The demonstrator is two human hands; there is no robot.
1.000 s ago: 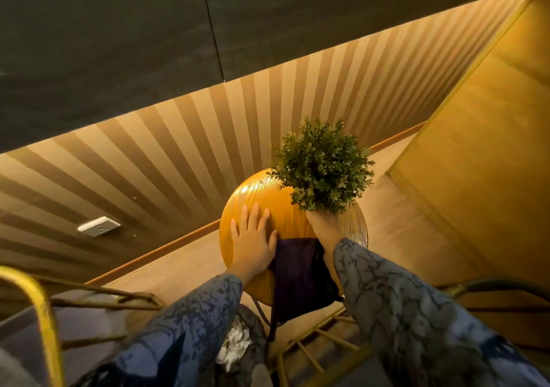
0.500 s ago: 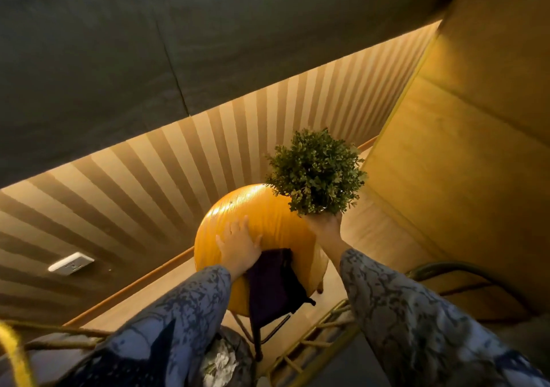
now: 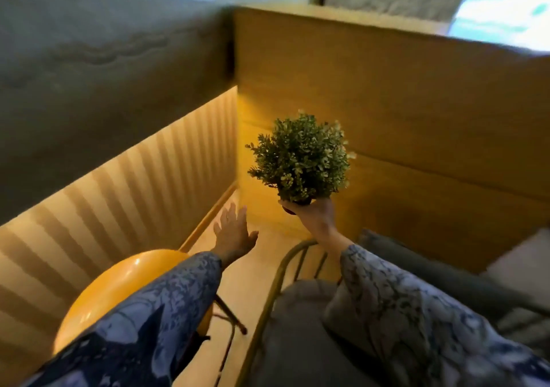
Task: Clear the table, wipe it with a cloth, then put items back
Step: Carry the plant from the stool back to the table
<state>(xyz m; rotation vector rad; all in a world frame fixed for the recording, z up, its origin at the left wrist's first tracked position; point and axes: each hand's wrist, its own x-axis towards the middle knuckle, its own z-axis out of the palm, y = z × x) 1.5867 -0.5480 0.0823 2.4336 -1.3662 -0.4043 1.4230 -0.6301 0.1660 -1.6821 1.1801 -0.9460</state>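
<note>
1. Nearest the camera, two sleeves in a blue-and-grey marbled print reached forward, the left sleeve crossing over the table and the right sleeve passing above a grey-cushioned chair.
2. The round orange table sat low at the left, its glossy top partly hidden under the left sleeve, with thin legs showing beneath its right edge.
3. The chair stood just right of the table, its curved brass-coloured frame rising beside the floor strip between them.
4. Further out, the left hand hung in the air beyond the table with its fingers spread and straight, holding nothing and touching nothing.
5. To its right and higher, the right hand gripped the base of a small potted plant, fingers curled under it; the pot itself was almost entirely hidden by the hand and foliage.
6. The plant was held upright in mid-air, well clear of the table, in front of the wooden panel.
7. Behind everything, a striped, back-lit wall panel ran along the left, beneath a dark grey wall.
</note>
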